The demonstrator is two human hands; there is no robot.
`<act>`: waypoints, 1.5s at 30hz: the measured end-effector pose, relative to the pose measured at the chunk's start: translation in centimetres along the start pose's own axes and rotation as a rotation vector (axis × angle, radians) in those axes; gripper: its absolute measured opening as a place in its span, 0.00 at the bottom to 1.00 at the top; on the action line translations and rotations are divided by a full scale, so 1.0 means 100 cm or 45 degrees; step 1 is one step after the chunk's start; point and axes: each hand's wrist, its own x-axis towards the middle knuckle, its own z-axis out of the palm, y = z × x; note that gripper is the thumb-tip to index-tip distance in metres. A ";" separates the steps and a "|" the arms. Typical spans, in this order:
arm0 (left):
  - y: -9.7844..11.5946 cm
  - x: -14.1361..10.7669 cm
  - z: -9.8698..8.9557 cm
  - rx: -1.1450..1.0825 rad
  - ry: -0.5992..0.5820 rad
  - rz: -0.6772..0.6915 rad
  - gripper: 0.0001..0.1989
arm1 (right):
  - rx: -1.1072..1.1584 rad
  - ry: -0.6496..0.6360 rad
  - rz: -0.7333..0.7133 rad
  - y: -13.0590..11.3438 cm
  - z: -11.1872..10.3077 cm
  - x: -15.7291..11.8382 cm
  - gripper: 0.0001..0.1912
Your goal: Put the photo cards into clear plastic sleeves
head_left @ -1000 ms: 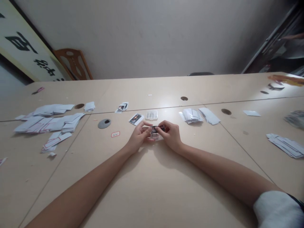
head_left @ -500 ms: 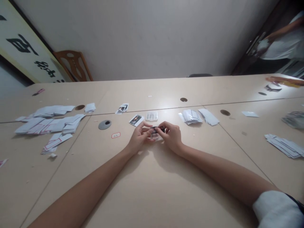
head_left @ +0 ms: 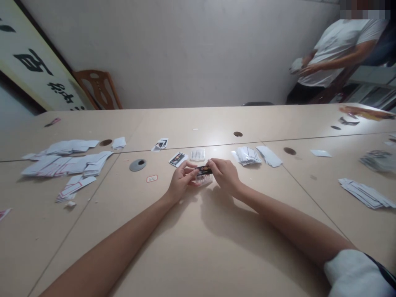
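Note:
Near the middle of the table, my left hand [head_left: 182, 180] grips a small clear plastic case [head_left: 203, 180] by its left side. A dark printed label [head_left: 204, 170] lies along the upper part of the case. The fingertips of my right hand [head_left: 223, 173] pinch the label's right end. Just beyond my hands sits a second clear case [head_left: 197, 155]. A dark-pictured card [head_left: 178, 159] lies to its left, beyond my left hand.
Piles of white slips [head_left: 68, 163] cover the left side. White packets [head_left: 248, 156] lie right of centre, with more slips [head_left: 366, 193] farther right. A grey cable-hole cover [head_left: 137, 165] sits left of my hands. A person [head_left: 337, 53] stands beyond the table.
My right hand has shifted slightly right, and more of the dark label shows between my hands. The view has shifted a little, and more of the person shows, farther left.

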 end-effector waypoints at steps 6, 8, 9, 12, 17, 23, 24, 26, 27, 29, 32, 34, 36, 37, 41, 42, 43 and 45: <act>0.002 -0.001 0.001 0.006 0.006 -0.002 0.21 | -0.073 -0.007 -0.110 -0.001 -0.002 0.001 0.23; 0.002 -0.001 0.001 0.009 0.020 0.000 0.20 | -0.059 0.000 -0.152 0.000 -0.001 0.001 0.23; 0.002 -0.001 0.001 0.009 0.029 0.003 0.20 | -0.059 0.007 -0.167 0.001 0.000 0.001 0.22; 0.002 0.000 0.001 -0.013 0.037 0.002 0.20 | -0.090 0.043 -0.215 0.002 0.000 0.001 0.23; 0.000 0.001 0.000 -0.039 0.013 0.002 0.19 | -0.152 0.093 -0.275 0.003 0.004 0.000 0.20; -0.002 0.002 -0.002 -0.066 0.003 0.011 0.18 | -0.079 0.123 -0.273 0.006 0.011 -0.001 0.07; -0.002 0.002 -0.002 -0.067 0.005 0.011 0.18 | -0.038 0.132 -0.260 0.007 0.012 -0.001 0.07; -0.002 0.002 -0.002 -0.073 0.011 0.010 0.19 | 0.065 0.144 -0.222 0.007 0.013 -0.001 0.05; -0.002 0.002 -0.002 -0.077 0.015 0.011 0.19 | 0.117 0.145 -0.201 0.007 0.014 -0.002 0.05; -0.002 0.001 -0.002 -0.091 0.025 0.013 0.19 | 0.199 0.151 -0.149 0.006 0.015 -0.003 0.06; 0.000 0.000 -0.001 -0.102 0.039 0.015 0.19 | 0.305 0.173 -0.062 0.006 0.015 -0.004 0.12; 0.001 -0.001 -0.001 -0.099 0.047 0.020 0.20 | 0.450 0.190 -0.001 0.007 0.016 -0.004 0.14; 0.002 -0.001 0.000 -0.089 0.060 0.026 0.20 | 0.639 0.182 0.066 0.008 0.017 -0.004 0.14; 0.002 -0.001 0.000 -0.084 0.066 0.028 0.20 | 0.731 0.170 0.104 0.009 0.018 -0.003 0.14; 0.003 -0.001 0.001 -0.092 0.082 0.020 0.22 | 0.954 0.117 0.164 0.008 0.020 -0.004 0.16; 0.003 0.000 0.001 -0.104 0.088 0.014 0.22 | 0.938 0.127 0.131 0.007 0.020 -0.005 0.16; 0.003 0.000 0.001 -0.117 0.096 0.007 0.23 | 0.880 0.152 0.074 0.006 0.020 -0.006 0.15; 0.004 0.001 0.001 -0.138 0.108 -0.008 0.23 | 0.694 0.228 -0.074 0.004 0.019 -0.008 0.12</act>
